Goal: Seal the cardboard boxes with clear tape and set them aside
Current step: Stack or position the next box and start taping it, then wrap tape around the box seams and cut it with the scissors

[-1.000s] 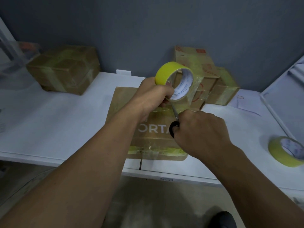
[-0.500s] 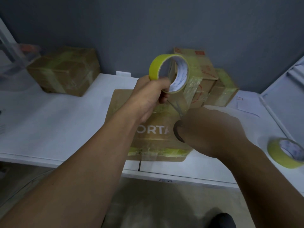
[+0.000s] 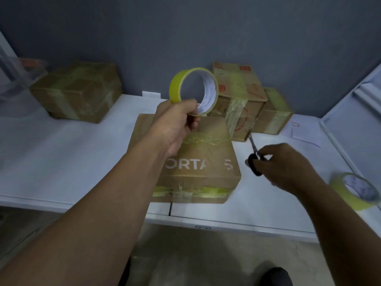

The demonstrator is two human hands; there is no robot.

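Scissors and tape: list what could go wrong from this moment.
1. The loose tape strip hanging over the front box could fold onto itself before it is pressed down.
2. The right hand holds the scissors blades forward, near the left hand gripping the tape roll; a nick seems possible.

the scene is dim, with a soft, cool cast and no hard highlights. the white table is the brightest surface; the grey wall darkens toward the top corners. shadows are faint and diffuse. wide-angle bending curves the table edge and stretches both forearms near the lower corners. the right hand and the tape roll at the right edge are smeared by motion blur.
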